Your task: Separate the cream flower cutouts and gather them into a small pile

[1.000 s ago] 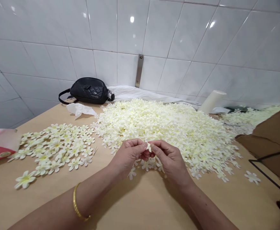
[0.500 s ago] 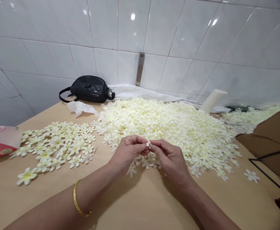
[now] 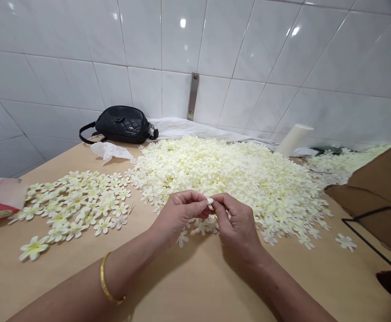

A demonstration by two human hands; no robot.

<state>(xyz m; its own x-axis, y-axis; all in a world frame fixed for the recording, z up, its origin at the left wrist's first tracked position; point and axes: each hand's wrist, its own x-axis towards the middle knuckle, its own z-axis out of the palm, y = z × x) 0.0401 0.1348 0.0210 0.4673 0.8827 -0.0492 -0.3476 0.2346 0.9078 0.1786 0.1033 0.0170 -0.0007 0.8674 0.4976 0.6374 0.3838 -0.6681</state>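
Grip of L hand [image 3: 178, 213] & R hand [image 3: 238, 219]: both pinched nearly closed on small white flower piece [image 3: 210, 201], held btwn them above bench [image 3: 188, 286], at near side of flower heap [image 3: 215, 167]. Looser flowers [image 3: 77, 202] btwn heap & bench's L edge; black bag [image 3: 123, 125], far L corner.

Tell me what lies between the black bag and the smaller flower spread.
The head view shows a crumpled white sheet in front of the black bag, then bare tabletop before the smaller flower spread.
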